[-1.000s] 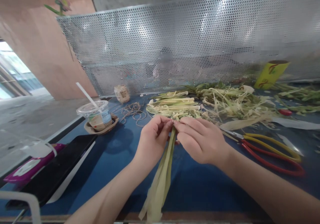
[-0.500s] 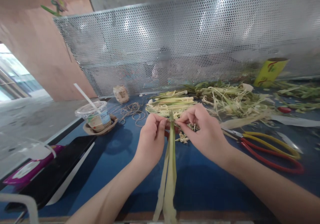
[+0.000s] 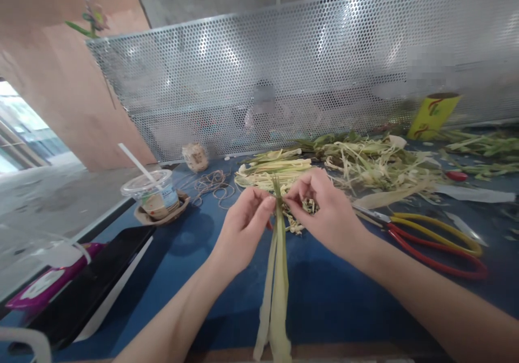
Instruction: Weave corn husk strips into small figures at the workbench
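Note:
Between my hands hangs a bundle of long, pale green leaf strips (image 3: 279, 292), like corn husk, its narrow top upright and its wide ends dangling near the table's front edge. My left hand (image 3: 245, 230) pinches it near the top from the left, thumb against the bent fingers. From the right, my right hand (image 3: 324, 211) closes thumb and forefinger at the same spot. Whether a thin thread runs between the fingertips I cannot tell. Just beyond lies a pile of flat yellow-green strips (image 3: 279, 168), partly hidden by my hands.
Scissors with red and yellow handles (image 3: 438, 244) lie at the right, before a heap of shredded leaves (image 3: 377, 163). A yellow tube (image 3: 433, 117) stands behind. Left are loose twine (image 3: 213, 184), a twine ball (image 3: 195, 157), a drink cup (image 3: 156, 198) and a black tray (image 3: 87, 287).
My left thumb and fingers have shifted slightly, with the thumb now more raised and extended. The right hand stays at the bundle's top. The camera view has moved a little.

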### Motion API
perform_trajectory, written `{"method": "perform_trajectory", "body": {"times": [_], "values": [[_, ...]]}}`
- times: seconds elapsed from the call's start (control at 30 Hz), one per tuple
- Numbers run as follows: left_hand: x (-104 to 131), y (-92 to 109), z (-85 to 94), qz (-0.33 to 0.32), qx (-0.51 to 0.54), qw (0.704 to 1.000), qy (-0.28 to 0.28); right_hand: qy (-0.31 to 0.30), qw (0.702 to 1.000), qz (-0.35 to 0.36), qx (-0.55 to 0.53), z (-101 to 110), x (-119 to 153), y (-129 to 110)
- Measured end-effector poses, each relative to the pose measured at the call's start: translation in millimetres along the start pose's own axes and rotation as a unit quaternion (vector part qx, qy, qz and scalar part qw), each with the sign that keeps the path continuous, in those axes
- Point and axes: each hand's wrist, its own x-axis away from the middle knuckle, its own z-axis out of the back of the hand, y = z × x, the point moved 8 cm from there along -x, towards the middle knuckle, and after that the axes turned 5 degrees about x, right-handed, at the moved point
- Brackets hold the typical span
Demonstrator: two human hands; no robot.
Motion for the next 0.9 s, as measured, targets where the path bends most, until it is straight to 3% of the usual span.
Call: {"method": "perform_trajectory", "body": {"times": [0.17, 0.3, 0.47, 0.57, 0.67, 0.77, 0.9], "values": [[-1, 2, 0.8, -0.019, -0.141, 0.99, -0.008, -0.059, 0.997, -0.019, -0.037, -9, 0, 2], [-1, 5, 3.1, -0.04, -0.151, 0.988, 0.005, -0.056, 0.997, -0.037, -0.042, -8, 0, 5], [-1, 9, 3.2, -0.055, -0.17, 0.984, 0.011, -0.14, 0.988, -0.052, 0.049, -21, 2, 10], [-2, 9, 2.4, -0.05, -0.155, 0.987, 0.003, -0.138, 0.988, -0.036, 0.05, -24, 2, 8], [-3, 2, 1.4, -0.032, -0.107, 0.994, -0.005, -0.126, 0.992, -0.014, 0.01, -22, 2, 2], [-2, -9, -1.4, -0.002, 0.042, 0.999, -0.001, -0.127, 0.991, 0.002, -0.047, -21, 1, -3], [3, -23, -11.0, 0.085, 0.252, 0.963, 0.029, -0.097, 0.992, 0.052, -0.06, -17, -1, -10]]}}
